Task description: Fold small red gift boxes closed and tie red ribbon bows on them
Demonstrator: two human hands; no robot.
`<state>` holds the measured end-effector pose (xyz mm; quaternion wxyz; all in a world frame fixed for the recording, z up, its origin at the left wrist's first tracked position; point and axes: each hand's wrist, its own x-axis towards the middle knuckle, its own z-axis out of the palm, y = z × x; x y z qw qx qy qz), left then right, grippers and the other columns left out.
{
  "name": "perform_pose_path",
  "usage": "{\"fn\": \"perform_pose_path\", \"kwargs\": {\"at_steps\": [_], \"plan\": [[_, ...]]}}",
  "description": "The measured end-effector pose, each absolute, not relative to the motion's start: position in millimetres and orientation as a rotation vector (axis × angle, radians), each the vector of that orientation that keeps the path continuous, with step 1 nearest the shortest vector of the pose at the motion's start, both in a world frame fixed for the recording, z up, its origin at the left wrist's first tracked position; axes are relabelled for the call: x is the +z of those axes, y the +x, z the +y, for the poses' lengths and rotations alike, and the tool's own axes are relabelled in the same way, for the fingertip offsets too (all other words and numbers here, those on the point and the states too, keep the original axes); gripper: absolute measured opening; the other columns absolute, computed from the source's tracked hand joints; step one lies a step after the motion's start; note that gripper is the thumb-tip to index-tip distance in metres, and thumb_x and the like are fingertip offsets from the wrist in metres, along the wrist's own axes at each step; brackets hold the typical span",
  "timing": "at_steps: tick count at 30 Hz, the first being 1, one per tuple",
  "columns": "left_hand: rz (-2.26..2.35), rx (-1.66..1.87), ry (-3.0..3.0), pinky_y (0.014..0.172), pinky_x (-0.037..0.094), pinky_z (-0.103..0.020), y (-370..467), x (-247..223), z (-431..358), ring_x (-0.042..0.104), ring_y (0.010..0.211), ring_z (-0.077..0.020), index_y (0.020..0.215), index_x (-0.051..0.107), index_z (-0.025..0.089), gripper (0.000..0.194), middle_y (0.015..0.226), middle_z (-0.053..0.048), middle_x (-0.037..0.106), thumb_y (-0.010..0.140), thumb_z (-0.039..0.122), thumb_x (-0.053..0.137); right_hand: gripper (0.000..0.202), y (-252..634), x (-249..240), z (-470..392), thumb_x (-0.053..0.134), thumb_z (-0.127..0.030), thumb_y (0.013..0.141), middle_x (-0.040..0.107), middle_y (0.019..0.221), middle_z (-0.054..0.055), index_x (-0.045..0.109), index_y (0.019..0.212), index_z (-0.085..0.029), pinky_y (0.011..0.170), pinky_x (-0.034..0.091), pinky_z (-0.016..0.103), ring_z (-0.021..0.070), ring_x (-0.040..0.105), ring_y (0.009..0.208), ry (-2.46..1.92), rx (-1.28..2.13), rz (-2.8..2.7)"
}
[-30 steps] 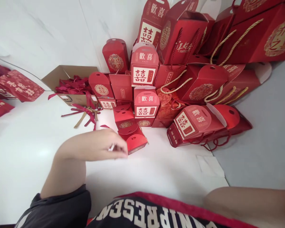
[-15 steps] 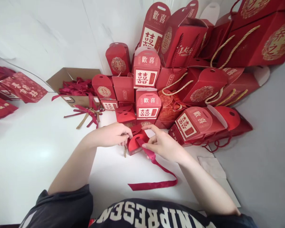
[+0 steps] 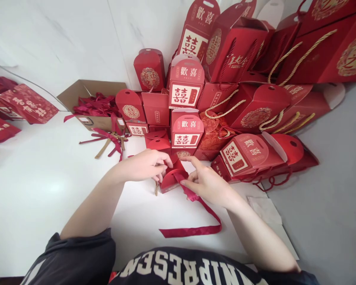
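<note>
A small red gift box (image 3: 168, 183) stands in front of me with its rounded top flaps raised. The fingers of my left hand (image 3: 146, 165) are curled together at the box's top left, among the flaps; their tips are partly hidden, and I cannot make out what they pinch. On the other side, my right hand (image 3: 206, 181) has a dark red ribbon (image 3: 203, 231) between thumb and fingers, its index finger reaching over the back flap. One ribbon end meets the hole in the front flap; the rest trails onto the table. A gold cord end (image 3: 156, 188) hangs at the box's left.
Stacked red boxes (image 3: 186, 95) with rope handles fill the back and right. A cardboard carton (image 3: 102, 123) of ribbons stands back left, with loose ribbon pieces (image 3: 108, 145) before it. More red boxes (image 3: 29, 105) lie far left. White paper (image 3: 264, 209) lies at right.
My left hand has shifted right, its fingers further over the box's flaps. My right hand has moved slightly right and down with the ribbon. The view has shifted a little.
</note>
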<state>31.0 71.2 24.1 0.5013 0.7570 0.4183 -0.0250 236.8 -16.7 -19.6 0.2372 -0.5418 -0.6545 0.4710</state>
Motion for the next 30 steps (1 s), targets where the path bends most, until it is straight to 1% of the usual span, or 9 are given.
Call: {"fn": "perform_pose_path", "kwargs": {"at_steps": [5, 8, 12, 16, 19, 23, 28, 30], "plan": [[0.983, -0.064, 1.846, 0.066, 0.059, -0.026, 32.0, 20.0, 72.0, 0.072, 0.075, -0.0185, 0.11, 0.064, 0.016, 0.029, 0.09, -0.006, 0.071, 0.086, 0.026, 0.05, 0.049, 236.3, -14.5, -18.8, 0.054, -0.024, 0.089, 0.067, 0.061, -0.006, 0.036, 0.135, -0.026, 0.059, 0.045, 0.024, 0.0144, 0.062, 0.056, -1.457, 1.282, -1.839], [0.965, -0.085, 1.868, 0.066, 0.059, -0.025, 32.5, 19.5, 72.2, 0.072, 0.074, -0.0182, 0.109, 0.067, 0.017, 0.03, 0.092, -0.006, 0.072, 0.087, 0.029, 0.052, 0.05, 234.2, -12.6, -19.2, 0.054, -0.024, 0.089, 0.067, 0.062, -0.006, 0.036, 0.136, -0.026, 0.061, 0.045, 0.024, 0.0139, 0.061, 0.056, -1.438, 1.264, -1.853], [0.937, -0.107, 1.871, 0.064, 0.058, -0.024, 33.2, 19.6, 71.9, 0.071, 0.072, -0.0176, 0.095, 0.069, 0.017, 0.029, 0.088, -0.005, 0.072, 0.088, 0.038, 0.05, 0.051, 231.5, -14.8, -17.2, 0.054, -0.023, 0.089, 0.068, 0.063, -0.006, 0.036, 0.137, -0.025, 0.065, 0.045, 0.025, 0.0135, 0.061, 0.058, -1.432, 1.222, -1.846], [0.923, -0.123, 1.919, 0.061, 0.055, -0.022, 33.1, 18.0, 72.6, 0.07, 0.07, -0.017, 0.086, 0.068, 0.017, 0.027, 0.084, -0.003, 0.071, 0.087, 0.039, 0.052, 0.05, 229.7, -19.2, -14.4, 0.054, -0.022, 0.089, 0.067, 0.063, -0.006, 0.037, 0.136, -0.024, 0.068, 0.046, 0.026, 0.0133, 0.06, 0.057, -1.428, 1.194, -1.856], [0.9, -0.186, 1.96, 0.06, 0.052, -0.022, 32.9, 17.4, 74.0, 0.07, 0.068, -0.0166, 0.082, 0.066, 0.017, 0.026, 0.081, -0.003, 0.07, 0.086, 0.04, 0.054, 0.05, 228.8, -21.1, -13.1, 0.054, -0.022, 0.089, 0.067, 0.063, -0.006, 0.038, 0.136, -0.024, 0.069, 0.046, 0.026, 0.0136, 0.06, 0.058, -1.437, 1.176, -1.85], [0.912, -0.2, 1.803, 0.062, 0.053, -0.023, 32.8, 17.3, 76.1, 0.071, 0.071, -0.0178, 0.076, 0.058, 0.016, 0.032, 0.079, -0.004, 0.069, 0.088, 0.045, 0.05, 0.05, 227.8, -21.2, -12.8, 0.053, -0.021, 0.09, 0.067, 0.063, -0.006, 0.038, 0.137, -0.024, 0.068, 0.045, 0.026, 0.0137, 0.061, 0.059, -1.423, 1.197, -1.85], [0.914, -0.211, 1.722, 0.061, 0.054, -0.023, 34.2, 14.7, 75.7, 0.072, 0.07, -0.0171, 0.085, 0.061, 0.016, 0.025, 0.082, -0.005, 0.071, 0.088, 0.039, 0.051, 0.046, 228.0, -18.8, -13.9, 0.053, -0.022, 0.09, 0.066, 0.064, -0.006, 0.041, 0.134, -0.024, 0.066, 0.045, 0.025, 0.0131, 0.059, 0.058, -1.384, 1.209, -1.855], [0.914, -0.198, 1.729, 0.06, 0.054, -0.022, 34.8, 13.3, 75.1, 0.072, 0.068, -0.0168, 0.085, 0.061, 0.016, 0.024, 0.081, -0.005, 0.071, 0.087, 0.038, 0.052, 0.046, 228.6, -17.6, -14.2, 0.053, -0.022, 0.09, 0.066, 0.065, -0.006, 0.041, 0.134, -0.025, 0.065, 0.045, 0.025, 0.0131, 0.059, 0.058, -1.374, 1.218, -1.856]]}}
